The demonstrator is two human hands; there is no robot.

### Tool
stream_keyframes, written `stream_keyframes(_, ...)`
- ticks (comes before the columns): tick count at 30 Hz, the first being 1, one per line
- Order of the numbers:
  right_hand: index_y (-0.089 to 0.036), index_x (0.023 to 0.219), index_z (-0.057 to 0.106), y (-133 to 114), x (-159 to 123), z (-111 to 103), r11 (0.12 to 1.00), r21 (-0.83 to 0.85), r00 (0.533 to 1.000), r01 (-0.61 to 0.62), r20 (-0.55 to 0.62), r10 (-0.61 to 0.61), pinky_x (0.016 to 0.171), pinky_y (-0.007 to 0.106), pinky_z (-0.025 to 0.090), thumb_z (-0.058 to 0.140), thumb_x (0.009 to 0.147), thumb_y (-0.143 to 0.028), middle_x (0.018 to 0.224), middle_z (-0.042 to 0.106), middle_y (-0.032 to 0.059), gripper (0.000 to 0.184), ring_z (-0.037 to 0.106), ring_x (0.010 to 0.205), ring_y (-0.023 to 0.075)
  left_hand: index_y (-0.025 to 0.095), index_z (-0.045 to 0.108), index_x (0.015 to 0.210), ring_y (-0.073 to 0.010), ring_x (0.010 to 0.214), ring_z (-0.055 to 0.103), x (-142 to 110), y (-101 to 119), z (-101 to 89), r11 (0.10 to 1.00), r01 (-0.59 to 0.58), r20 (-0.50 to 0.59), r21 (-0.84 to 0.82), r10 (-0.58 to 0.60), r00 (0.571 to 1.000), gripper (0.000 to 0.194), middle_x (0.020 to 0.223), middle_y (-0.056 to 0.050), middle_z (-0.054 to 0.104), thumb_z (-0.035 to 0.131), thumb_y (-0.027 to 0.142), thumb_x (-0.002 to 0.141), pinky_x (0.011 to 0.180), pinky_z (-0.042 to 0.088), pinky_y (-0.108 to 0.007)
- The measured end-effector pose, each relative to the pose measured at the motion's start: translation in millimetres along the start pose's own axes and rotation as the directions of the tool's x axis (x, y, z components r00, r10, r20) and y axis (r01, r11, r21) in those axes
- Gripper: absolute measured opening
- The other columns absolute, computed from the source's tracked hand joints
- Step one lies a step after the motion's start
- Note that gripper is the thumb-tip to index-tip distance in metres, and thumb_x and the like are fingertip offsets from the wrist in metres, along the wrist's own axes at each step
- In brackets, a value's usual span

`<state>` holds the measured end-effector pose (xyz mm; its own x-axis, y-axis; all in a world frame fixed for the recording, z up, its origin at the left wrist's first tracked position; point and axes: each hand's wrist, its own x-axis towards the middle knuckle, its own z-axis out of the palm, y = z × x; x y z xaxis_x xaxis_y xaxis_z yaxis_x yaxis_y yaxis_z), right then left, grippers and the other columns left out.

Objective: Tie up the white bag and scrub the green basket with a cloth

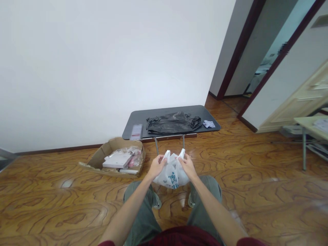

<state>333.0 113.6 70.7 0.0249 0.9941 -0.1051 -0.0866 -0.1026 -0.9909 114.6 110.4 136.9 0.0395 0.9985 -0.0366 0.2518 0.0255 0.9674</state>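
Note:
A white plastic bag (pixel 172 176) with blue-green printing hangs between my knees, in front of the small table. My left hand (pixel 156 166) is closed on its left handle, and my right hand (pixel 187 165) grips the right one. Both handle tips stick up past my fingers. The bag looks rounded at the bottom; what it contains, if anything, is hidden. Beyond it, a crumpled black plastic bag (pixel 174 123) lies spread over the dark folding table (pixel 138 116).
Left of the table, an open cardboard box (pixel 105 150) on the wooden floor holds a white flat box (pixel 118 160) and clear plastic packaging. A small pale folded item (pixel 209 124) rests at the tabletop's right end. Far right stands another table (pixel 310 123), near a doorway.

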Motion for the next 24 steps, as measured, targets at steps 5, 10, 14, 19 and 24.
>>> stream_keyframes(5, -0.022, 0.106, 0.073, -14.6, 6.7, 7.8, 0.997, -0.058, 0.998, 0.055, 0.03, -0.053, 0.096, 0.043, 0.062, 0.07, 0.088, -0.078, 0.112, 0.086, 0.0121, 0.059, 0.08, 0.102, 0.0288, 0.021, 0.072, 0.097, -0.0266, 0.103, 0.079, -0.8, 3.6, 6.8, 0.995, -0.046, 0.03, -0.093, 0.049, 0.998, 0.031, 0.104, -0.009, 0.084, 0.078, 0.051, 0.091, 0.101, 0.06, -0.04)
stream_keyframes(10, -0.026, 0.093, 0.065, -27.5, 5.2, 23.7, 0.981, -0.149, 0.992, 0.125, 0.033, -0.122, 0.089, 0.036, 0.059, 0.061, 0.095, -0.073, 0.085, 0.075, 0.0028, 0.048, 0.072, 0.086, 0.0216, 0.021, 0.073, 0.095, -0.0251, 0.102, 0.078, -0.2, 6.3, 12.6, 0.991, -0.1, -0.001, -0.093, 0.1, 0.995, 0.029, 0.102, -0.007, 0.084, 0.08, 0.049, 0.09, 0.101, 0.059, -0.038)
stream_keyframes(14, -0.025, 0.102, 0.067, -25.5, 3.8, 30.8, 0.987, -0.16, 1.0, -0.008, -0.01, 0.006, 0.067, 0.031, 0.053, 0.059, 0.093, -0.076, 0.078, 0.067, -0.0011, 0.052, 0.063, 0.07, 0.0184, 0.021, 0.075, 0.091, -0.0247, 0.094, 0.078, 1.9, 1.7, 14.0, 0.996, -0.063, -0.052, -0.06, 0.06, 0.997, 0.028, 0.095, -0.007, 0.084, 0.079, 0.048, 0.089, 0.094, 0.06, -0.038)
stream_keyframes(19, -0.024, 0.106, 0.07, -28.8, 1.5, 37.7, 0.989, -0.145, 1.0, 0.023, 0.016, -0.021, 0.069, 0.03, 0.052, 0.058, 0.093, -0.08, 0.083, 0.069, 0.0006, 0.058, 0.062, 0.074, 0.0178, 0.019, 0.079, 0.094, -0.0275, 0.097, 0.079, 8.5, -3.1, 19.2, 0.999, -0.019, -0.127, -0.027, 0.016, 0.992, 0.026, 0.101, -0.011, 0.086, 0.076, 0.044, 0.091, 0.096, 0.06, -0.041)
stream_keyframes(24, -0.022, 0.109, 0.074, -36.5, 2.6, 40.5, 0.986, -0.125, 0.991, 0.111, 0.083, -0.101, 0.088, 0.032, 0.058, 0.077, 0.083, -0.074, 0.104, 0.079, 0.0061, 0.058, 0.07, 0.093, 0.0209, 0.019, 0.08, 0.094, -0.0281, 0.1, 0.079, 9.9, -5.2, 31.9, 1.0, -0.014, -0.083, -0.018, 0.012, 0.996, 0.018, 0.102, -0.011, 0.086, 0.077, 0.037, 0.09, 0.101, 0.06, -0.043)
